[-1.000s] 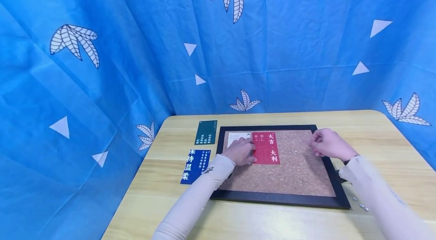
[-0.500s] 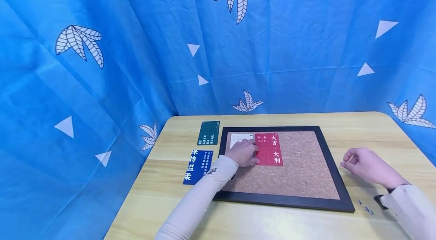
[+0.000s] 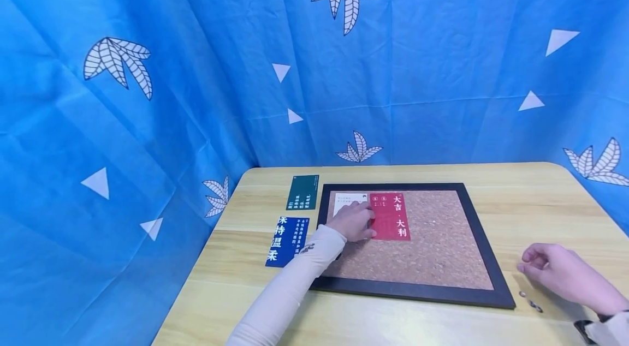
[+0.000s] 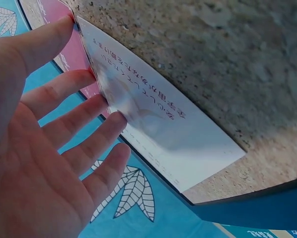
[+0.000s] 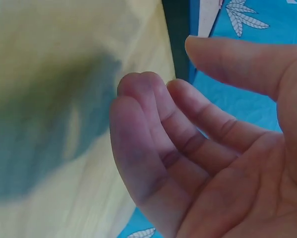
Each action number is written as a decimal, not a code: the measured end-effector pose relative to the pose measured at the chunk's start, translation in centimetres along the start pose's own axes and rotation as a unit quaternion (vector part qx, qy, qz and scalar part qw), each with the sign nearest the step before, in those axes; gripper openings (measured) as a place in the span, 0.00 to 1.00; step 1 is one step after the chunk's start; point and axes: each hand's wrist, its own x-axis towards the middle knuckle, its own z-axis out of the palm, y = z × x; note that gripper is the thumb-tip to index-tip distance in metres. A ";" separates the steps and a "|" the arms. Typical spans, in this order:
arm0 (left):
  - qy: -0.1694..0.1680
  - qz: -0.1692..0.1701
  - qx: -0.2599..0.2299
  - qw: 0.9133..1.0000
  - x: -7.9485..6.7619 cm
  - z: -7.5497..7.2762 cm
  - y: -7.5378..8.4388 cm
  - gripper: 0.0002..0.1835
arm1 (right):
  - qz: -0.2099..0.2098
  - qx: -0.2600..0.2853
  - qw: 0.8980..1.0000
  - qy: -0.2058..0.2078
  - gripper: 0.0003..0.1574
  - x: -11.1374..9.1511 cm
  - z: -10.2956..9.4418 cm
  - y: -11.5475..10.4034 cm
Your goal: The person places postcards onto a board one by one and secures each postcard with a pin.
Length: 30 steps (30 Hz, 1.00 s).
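Observation:
My left hand (image 3: 351, 221) rests over a white card (image 3: 344, 201) and the left edge of a red card (image 3: 390, 216) on the framed corkboard (image 3: 422, 264). In the left wrist view its fingers are spread and nearly straight, with fingertips at the seam where the white card (image 4: 163, 124) meets the red one. My right hand (image 3: 562, 272) is right of the board, above the table near several small metallic pieces (image 3: 535, 306) too small to identify. The right wrist view shows its fingers loosely bent, the thumb apart and nothing held.
Left of the board lie a green card (image 3: 303, 192) and a blue card (image 3: 287, 241), both with white lettering. The board's black frame (image 3: 413, 292) surrounds the cork. A blue patterned curtain (image 3: 432, 62) hangs behind the wooden table (image 3: 221, 302).
My right hand has left the cork surface and moved right and toward me, to the small metallic pieces. The left hand stays on the cards. The head view has shifted slightly.

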 end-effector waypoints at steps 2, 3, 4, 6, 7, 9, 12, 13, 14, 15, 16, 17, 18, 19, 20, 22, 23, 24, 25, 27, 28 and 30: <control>-0.001 -0.001 0.000 1.000 0.0 0.0 0.0 0.23 | 0.006 -0.002 1.000 -0.007 0.11 -0.3 0.4 0.2; -0.001 -0.001 0.001 1.000 0.0 0.0 0.0 0.23 | 0.010 -0.004 1.000 -0.012 0.12 -0.4 0.7 0.3; -0.001 0.000 0.003 1.000 0.1 0.0 0.0 0.23 | 0.013 -0.005 1.000 -0.015 0.14 -0.6 0.9 0.3; -0.001 0.002 0.005 1.000 0.2 0.0 0.0 0.23 | 0.016 -0.008 1.000 -0.015 0.17 -0.8 1.3 0.5; -0.001 0.002 0.005 1.000 0.3 0.0 0.0 0.23 | 0.018 -0.010 1.000 -0.013 0.19 -0.9 1.4 0.5; 0.000 0.004 0.005 1.000 0.3 0.0 0.0 0.23 | 0.021 -0.011 1.000 -0.014 0.21 -1.2 1.8 0.6; -0.001 0.004 0.003 1.000 0.4 0.1 0.0 0.23 | 0.020 -0.008 1.000 -0.019 0.24 -1.4 2.1 0.6; -0.001 0.004 0.002 1.000 0.4 0.1 0.0 0.23 | 0.022 -0.005 0.999 -0.025 0.25 -1.5 2.2 0.5; -0.002 0.004 0.002 1.000 0.4 0.1 0.1 0.23 | 0.021 -0.004 0.999 -0.030 0.25 -1.6 2.3 0.5; -0.003 0.004 0.002 1.000 0.4 0.1 0.1 0.23 | 0.021 -0.003 0.999 -0.033 0.26 -1.6 2.5 0.4; -0.004 0.004 0.003 1.000 0.4 0.1 0.1 0.23 | 0.020 0.000 0.999 -0.035 0.25 -1.7 2.5 0.4; -0.003 0.004 0.003 1.000 0.3 0.0 0.1 0.23 | 0.019 0.001 0.999 -0.036 0.23 -1.7 2.6 0.3; -0.003 0.004 0.004 1.000 0.3 0.0 0.1 0.23 | 0.019 0.001 0.999 -0.037 0.22 -1.8 2.7 0.2; -0.003 0.004 0.004 1.000 0.3 0.0 0.1 0.23 | 0.016 0.002 0.999 -0.035 0.19 -1.8 2.8 0.1; -0.004 0.005 0.005 1.000 0.3 0.0 0.1 0.23 | 0.011 0.003 0.999 -0.032 0.17 -1.9 2.8 0.0; -0.004 0.004 0.005 1.000 0.3 0.0 0.1 0.23 | 0.000 0.007 1.000 -0.024 0.10 -2.0 2.9 -0.2; -0.003 0.003 0.005 1.000 0.3 0.0 0.1 0.23 | -0.004 0.007 1.000 -0.020 0.08 -2.1 2.9 -0.3; -0.003 0.003 0.006 1.000 0.4 0.0 0.1 0.23 | -0.007 0.008 1.000 -0.016 0.06 -2.2 3.0 -0.4; -0.003 0.003 0.006 1.000 0.4 0.0 0.1 0.23 | -0.011 0.009 1.000 -0.012 0.04 -2.2 3.0 -0.5; -0.003 0.004 0.005 1.000 0.4 0.0 0.1 0.22 | -0.012 0.006 1.000 -0.006 0.05 -2.3 3.1 -0.6; -0.003 0.005 0.005 1.000 0.4 0.0 0.1 0.22 | -0.010 0.005 1.000 -0.004 0.05 -2.3 3.1 -0.6; -0.005 0.006 0.006 1.000 0.4 0.0 0.1 0.22 | -0.009 0.002 1.000 -0.002 0.06 -2.2 3.2 -0.5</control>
